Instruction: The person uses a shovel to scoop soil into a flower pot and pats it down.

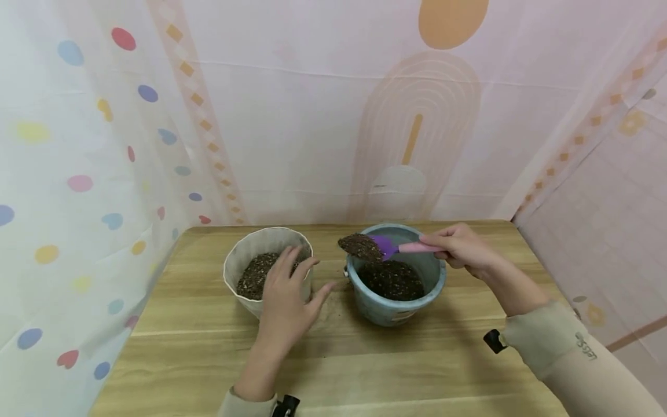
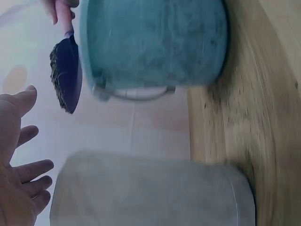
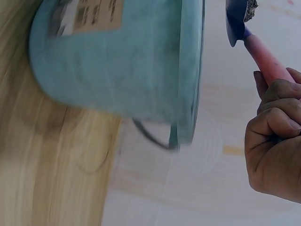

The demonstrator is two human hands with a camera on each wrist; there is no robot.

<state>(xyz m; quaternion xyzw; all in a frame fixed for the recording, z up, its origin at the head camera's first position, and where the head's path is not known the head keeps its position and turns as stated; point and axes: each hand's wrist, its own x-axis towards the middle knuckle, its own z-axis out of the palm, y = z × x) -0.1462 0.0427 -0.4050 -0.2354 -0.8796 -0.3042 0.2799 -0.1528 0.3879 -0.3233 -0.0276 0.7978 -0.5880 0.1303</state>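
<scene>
My right hand (image 1: 464, 248) grips the pink handle of a garden trowel (image 1: 417, 247), its fingers curled round it in the right wrist view. The trowel's purple blade carries a heap of dark soil (image 1: 361, 247) above the left rim of a blue bucket (image 1: 384, 304). More soil (image 1: 393, 280) lies inside that bucket. On the left stands a whitish pot (image 1: 235, 262), partly filled with soil (image 1: 253, 279). My left hand (image 1: 288, 298), fingers spread and holding nothing, is over the pot's near right side and hides part of it.
Both containers stand on a wooden table (image 1: 193, 347), with a few soil crumbs between them. A patterned cloth (image 1: 302, 127) hangs behind the table's back edge and along the sides. The bucket's thin handle (image 2: 136, 96) hangs at its side in the left wrist view.
</scene>
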